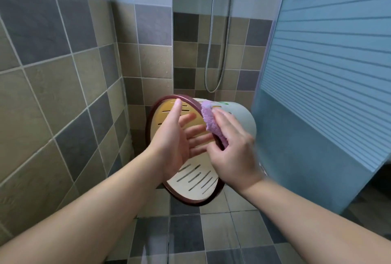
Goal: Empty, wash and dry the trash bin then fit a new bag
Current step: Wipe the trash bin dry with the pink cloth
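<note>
The left fingers (190, 134) were spread and straight inside the bin (196, 177), pressed against its inner wall, with the thumb lying up along the dark red rim (152, 113). The right fingers (222, 119) were curled over a purple cloth (208, 118), pressing it onto the rim's far edge. So the left hand (169, 143) braced while the right hand (234, 158) wiped. The bin was held tipped, mouth toward the camera, above the tiled floor (211, 236) in a shower corner, a hose (211, 37) hanging behind. It looked empty and probably washed already; drying seemed under way. No new bag was in view, so fitting one remained.
</note>
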